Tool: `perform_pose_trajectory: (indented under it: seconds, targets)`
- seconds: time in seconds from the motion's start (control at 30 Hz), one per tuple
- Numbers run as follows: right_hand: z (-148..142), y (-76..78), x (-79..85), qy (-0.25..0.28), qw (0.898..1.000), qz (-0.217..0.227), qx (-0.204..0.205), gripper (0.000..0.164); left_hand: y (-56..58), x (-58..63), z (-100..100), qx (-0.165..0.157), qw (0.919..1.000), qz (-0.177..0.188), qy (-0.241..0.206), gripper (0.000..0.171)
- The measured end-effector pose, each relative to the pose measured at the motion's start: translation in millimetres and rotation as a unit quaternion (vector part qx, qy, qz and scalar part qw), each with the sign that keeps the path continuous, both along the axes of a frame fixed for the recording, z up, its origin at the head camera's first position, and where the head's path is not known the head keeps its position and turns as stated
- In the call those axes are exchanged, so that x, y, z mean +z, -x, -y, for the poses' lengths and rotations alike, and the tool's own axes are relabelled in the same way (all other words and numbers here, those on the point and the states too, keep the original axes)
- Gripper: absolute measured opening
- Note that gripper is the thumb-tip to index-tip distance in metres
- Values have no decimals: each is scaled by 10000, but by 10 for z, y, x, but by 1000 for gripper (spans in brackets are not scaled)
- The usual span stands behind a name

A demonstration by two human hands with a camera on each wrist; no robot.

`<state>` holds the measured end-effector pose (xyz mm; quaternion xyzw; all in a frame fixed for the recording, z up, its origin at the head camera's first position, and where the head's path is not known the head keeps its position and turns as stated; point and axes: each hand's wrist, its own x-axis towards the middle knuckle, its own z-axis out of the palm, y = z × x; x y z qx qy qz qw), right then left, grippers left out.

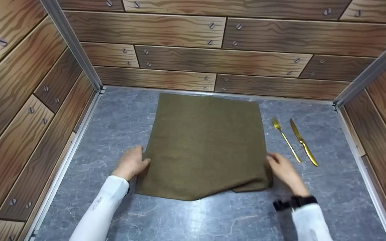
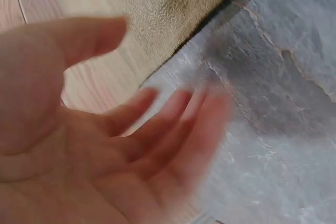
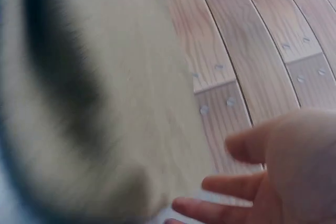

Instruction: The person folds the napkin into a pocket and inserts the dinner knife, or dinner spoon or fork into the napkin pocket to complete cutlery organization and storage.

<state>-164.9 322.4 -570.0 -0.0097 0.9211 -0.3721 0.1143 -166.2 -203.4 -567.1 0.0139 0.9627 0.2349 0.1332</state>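
Observation:
An olive-brown cloth (image 1: 206,140) lies spread on the grey surface, its near right corner rumpled and folded. At its left edge is my left hand (image 1: 131,163); the left wrist view shows the thumb apart from loosely bent fingers (image 2: 173,129), with nothing between them. Beside the right edge is my right hand (image 1: 285,170), its thumb and fingers (image 3: 231,184) spread apart in the right wrist view. Those fingertips overlap the cloth's edge there, and that part of the cloth (image 3: 142,77) looks blurred.
To the right of the cloth lie a gold fork (image 1: 276,124) and a gold knife (image 1: 301,140), side by side. Wood-patterned panels (image 1: 179,31) wall in the marbled grey surface (image 1: 166,221) at the back, left and right, with metal frame strips (image 1: 75,43) at the corners.

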Motion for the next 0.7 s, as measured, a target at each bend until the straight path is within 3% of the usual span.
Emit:
perform_pose_trajectory:
  seconds: [0.07,0.13,0.2,0.27,0.37,0.5,0.7]
  targets:
    - [-85,-170,-60,-25,9998,71,-194,46,20,-64,-61,-545,9973,-499,29,63]
    - [-127,-319,-115,228,9986,322,-349,45,24,-139,-123,-1167,9902,-754,140,73]
    - [-128,-434,-158,630,9956,524,-448,50,8,-216,-179,-1626,9829,-822,272,80]
    - [-78,-508,-197,1103,9904,657,-510,58,-18,-280,-207,-1824,9798,-729,383,84]
    - [14,-565,-229,1593,9838,655,-507,66,-64,-355,-235,-1853,9802,-537,455,86]
    - [97,-586,-231,2041,9755,456,-688,62,-103,-400,-264,-1793,9815,-366,557,89]
    - [85,-604,-190,2182,9695,-13,-1117,56,-111,-402,-325,-1724,9818,-285,747,93]
